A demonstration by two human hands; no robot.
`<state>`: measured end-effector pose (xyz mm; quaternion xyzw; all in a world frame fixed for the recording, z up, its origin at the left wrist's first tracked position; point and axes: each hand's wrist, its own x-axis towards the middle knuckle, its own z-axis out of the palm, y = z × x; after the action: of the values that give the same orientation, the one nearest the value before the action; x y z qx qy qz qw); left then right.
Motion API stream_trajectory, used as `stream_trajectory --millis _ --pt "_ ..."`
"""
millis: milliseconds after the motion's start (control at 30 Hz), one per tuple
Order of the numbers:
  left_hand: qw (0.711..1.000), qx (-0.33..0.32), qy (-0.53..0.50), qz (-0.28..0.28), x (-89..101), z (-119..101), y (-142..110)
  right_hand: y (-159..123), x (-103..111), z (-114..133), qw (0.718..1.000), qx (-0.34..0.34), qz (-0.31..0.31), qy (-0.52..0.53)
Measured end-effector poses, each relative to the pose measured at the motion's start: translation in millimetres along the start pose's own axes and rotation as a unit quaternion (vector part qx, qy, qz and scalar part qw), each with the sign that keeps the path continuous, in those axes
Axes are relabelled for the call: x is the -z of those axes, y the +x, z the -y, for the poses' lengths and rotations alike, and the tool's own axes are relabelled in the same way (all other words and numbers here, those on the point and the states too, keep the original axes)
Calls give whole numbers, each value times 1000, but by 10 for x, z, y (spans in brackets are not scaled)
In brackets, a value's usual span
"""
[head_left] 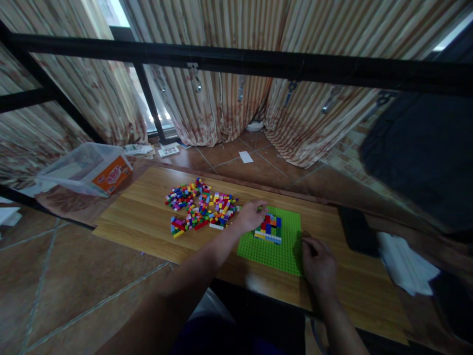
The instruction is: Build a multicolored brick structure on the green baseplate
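Observation:
A green studded baseplate (290, 254) lies on the wooden tabletop. Toy bricks in red, blue, yellow and white form a flat block (268, 229) on its upper part. My left hand (251, 217) reaches over the plate's upper left edge, beside the block, its fingers pinched together; anything between them is too small to make out. Beside the plate's right edge rests my right hand (320, 261), fingers curled, with the fingertips close to the edge. Whether it holds anything is hidden. Left of the plate, loose colourful bricks (201, 204) are spread in a pile.
A clear plastic bin (79, 170) with an orange label stands past the table's left end. On the right are a dark flat object (357, 231) and white papers or cloth (406, 261). A black metal bar (236, 59) crosses in front of striped curtains (236, 108).

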<state>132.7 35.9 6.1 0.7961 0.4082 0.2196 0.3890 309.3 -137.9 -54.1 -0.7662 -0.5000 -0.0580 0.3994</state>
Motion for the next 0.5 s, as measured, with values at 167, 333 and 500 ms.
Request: stream_trajectory --millis 167,333,500 --pt "996 -26 -44 77 -60 91 102 0 -3 -2 1000 5 1 0" --pt "992 -2 -64 105 -88 121 120 1 8 20 1000 2 2 -3" --pt "990 15 -88 108 -104 106 156 2 14 31 1000 2 1 -6"
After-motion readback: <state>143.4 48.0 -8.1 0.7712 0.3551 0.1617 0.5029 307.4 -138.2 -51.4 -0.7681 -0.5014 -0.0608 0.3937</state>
